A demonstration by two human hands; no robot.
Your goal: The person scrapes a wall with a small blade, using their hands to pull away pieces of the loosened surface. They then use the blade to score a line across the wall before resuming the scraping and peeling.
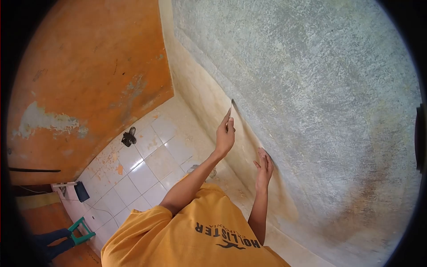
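My left hand (225,136) is closed round a thin scraper (231,107), its fingers and thumb pointing up toward the wall. The tip of the scraper meets the grey, scratched wall surface (311,89) along its edge with the smooth cream band (202,84). Lower and to the right, my right hand (264,169) rests against the wall by the same edge, fingers extended and holding nothing. How the handle sits inside my left hand is mostly hidden.
An orange wall (98,53) with peeled patches rises at the left. White floor tiles (144,175) carry paint flakes and a dark object (129,137). At the lower left are a green stool (82,231), a dark blue container (82,191), a cable and a person's legs (55,238).
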